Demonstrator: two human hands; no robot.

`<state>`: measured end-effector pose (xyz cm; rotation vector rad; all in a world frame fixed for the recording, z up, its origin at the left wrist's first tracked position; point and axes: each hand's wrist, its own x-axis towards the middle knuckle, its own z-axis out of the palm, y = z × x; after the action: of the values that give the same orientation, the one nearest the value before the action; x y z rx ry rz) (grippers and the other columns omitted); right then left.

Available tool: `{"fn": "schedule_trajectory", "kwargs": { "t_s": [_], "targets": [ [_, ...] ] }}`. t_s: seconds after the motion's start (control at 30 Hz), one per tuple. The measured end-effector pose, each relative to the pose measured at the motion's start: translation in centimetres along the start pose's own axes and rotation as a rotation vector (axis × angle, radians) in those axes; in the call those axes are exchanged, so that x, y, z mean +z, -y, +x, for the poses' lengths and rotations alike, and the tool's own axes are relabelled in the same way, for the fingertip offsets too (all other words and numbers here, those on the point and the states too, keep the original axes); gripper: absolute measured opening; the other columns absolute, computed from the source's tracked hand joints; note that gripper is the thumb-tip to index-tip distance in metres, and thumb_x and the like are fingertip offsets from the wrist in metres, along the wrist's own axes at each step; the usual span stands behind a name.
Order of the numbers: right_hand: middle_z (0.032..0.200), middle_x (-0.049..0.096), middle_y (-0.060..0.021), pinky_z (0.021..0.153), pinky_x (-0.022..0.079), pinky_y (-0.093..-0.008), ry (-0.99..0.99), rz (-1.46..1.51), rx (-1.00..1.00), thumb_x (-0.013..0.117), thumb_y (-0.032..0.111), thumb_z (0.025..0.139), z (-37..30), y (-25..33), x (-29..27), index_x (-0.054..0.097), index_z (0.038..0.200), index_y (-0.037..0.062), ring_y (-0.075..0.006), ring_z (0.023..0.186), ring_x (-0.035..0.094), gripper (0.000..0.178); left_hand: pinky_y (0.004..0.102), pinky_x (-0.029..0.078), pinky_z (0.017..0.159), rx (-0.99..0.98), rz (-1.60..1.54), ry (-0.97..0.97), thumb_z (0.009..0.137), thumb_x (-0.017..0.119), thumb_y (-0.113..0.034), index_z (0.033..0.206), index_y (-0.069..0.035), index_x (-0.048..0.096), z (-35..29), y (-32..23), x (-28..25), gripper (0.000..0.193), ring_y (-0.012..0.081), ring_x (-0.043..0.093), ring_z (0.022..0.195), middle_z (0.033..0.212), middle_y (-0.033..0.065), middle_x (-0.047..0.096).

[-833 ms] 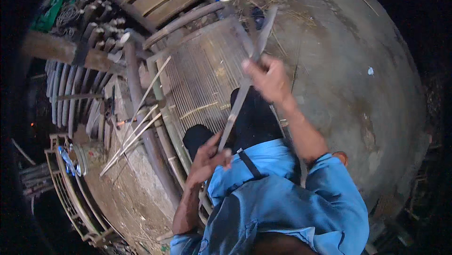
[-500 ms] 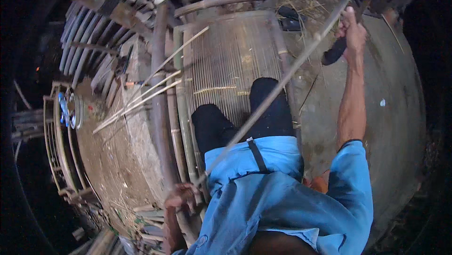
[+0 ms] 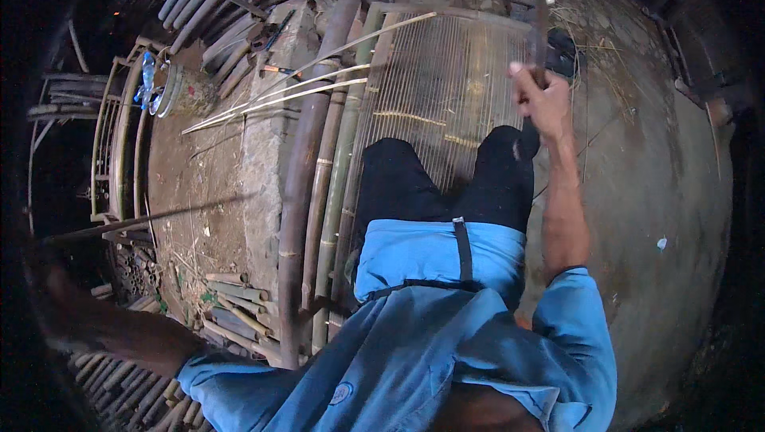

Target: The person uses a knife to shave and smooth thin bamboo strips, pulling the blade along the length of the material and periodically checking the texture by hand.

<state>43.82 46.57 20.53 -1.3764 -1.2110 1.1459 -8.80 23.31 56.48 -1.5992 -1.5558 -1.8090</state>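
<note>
My right hand [image 3: 543, 104] is closed around a knife, above my right knee. Its dark, long blade [image 3: 541, 17] points away from me, and a dark handle end [image 3: 527, 139] shows below the fist. My left arm reaches out to the far left. There my left hand [image 3: 52, 276] is dark and blurred, so its fingers cannot be made out. A long thin dark stick [image 3: 159, 217] slants just beyond that hand; whether the hand holds it is unclear. I sit on a slatted bamboo bench [image 3: 446, 57], its side rail of thick poles [image 3: 307, 185] on my left.
Several pale bamboo strips [image 3: 311, 85] lean across the left rail. Near a concrete ledge lies an orange-and-black tool [image 3: 280, 72]. A bucket [image 3: 182, 91] and a clear blue bottle [image 3: 147, 77] stand farther left. Cut bamboo poles [image 3: 243, 316] are piled low left; concrete floor [image 3: 637, 185] stretches right.
The long strip that crossed my lap is gone from there. My left hand has swung from beside the rail to the far left. My right hand has moved left and nearer with the knife.
</note>
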Motion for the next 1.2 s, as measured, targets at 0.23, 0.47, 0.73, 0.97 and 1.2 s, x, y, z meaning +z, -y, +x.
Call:
{"fn": "schedule_trajectory", "kwargs": {
  "t_s": [0.23,0.47,0.73,0.97,1.2],
  "targets": [
    [0.061,0.062,-0.0043,0.044,0.037,-0.0233,0.341,0.222,0.206,0.062,0.046,0.098,-4.6,-0.5,6.6,0.071,0.089,-0.0010,-0.0072,0.045,0.049,0.048,0.0540,0.046,0.088,-0.096,-0.618,-0.086,0.093,0.056,-0.018,0.100,0.004,0.062,-4.3,2.6,-20.7,0.024,0.0357,0.058,0.093,0.092,0.0147,0.062],
    [0.063,0.066,-0.0063,0.043,0.038,-0.0252,0.364,0.239,0.233,0.065,0.048,0.095,-5.2,-3.5,8.8,0.070,0.086,0.0000,-0.0073,0.046,0.050,0.049,0.0457,0.034,0.069,0.058,-0.721,-0.305,0.087,0.060,-0.020,0.077,-0.012,0.055,-7.1,0.3,-25.2,0.014,0.0219,0.042,0.067,0.064,0.0046,0.045],
    [0.085,0.073,-0.0127,0.045,0.039,-0.0239,0.239,0.602,0.167,0.062,0.037,0.099,-4.4,0.3,11.9,0.058,0.130,-0.0044,-0.0071,0.048,0.050,0.052,0.0419,0.034,0.060,-0.155,0.051,-0.607,0.087,0.058,-0.011,0.075,-0.008,0.052,-14.0,10.0,-34.6,0.014,0.0213,0.036,0.057,0.061,0.0048,0.039],
    [0.079,0.069,-0.0091,0.047,0.040,-0.0245,-0.050,0.557,0.032,0.077,0.010,0.088,-3.6,0.6,9.8,0.045,0.125,0.0004,-0.0078,0.052,0.052,0.050,0.0420,0.045,0.062,-0.600,0.004,-0.910,0.094,0.052,-0.012,0.091,-0.001,0.051,-27.0,18.1,-23.1,0.012,0.0209,0.043,0.060,0.073,0.0088,0.047],
    [0.072,0.063,-0.0057,0.047,0.043,-0.0257,-0.021,0.796,0.088,0.074,0.008,0.087,-3.4,0.6,7.5,0.049,0.125,-0.0037,-0.0096,0.052,0.053,0.047,0.0360,0.053,0.064,-0.980,-0.255,-1.000,0.094,0.056,-0.021,0.104,0.004,0.056,-36.2,16.9,-13.2,0.027,0.0199,0.053,0.065,0.085,0.0117,0.057]
  ]
}}
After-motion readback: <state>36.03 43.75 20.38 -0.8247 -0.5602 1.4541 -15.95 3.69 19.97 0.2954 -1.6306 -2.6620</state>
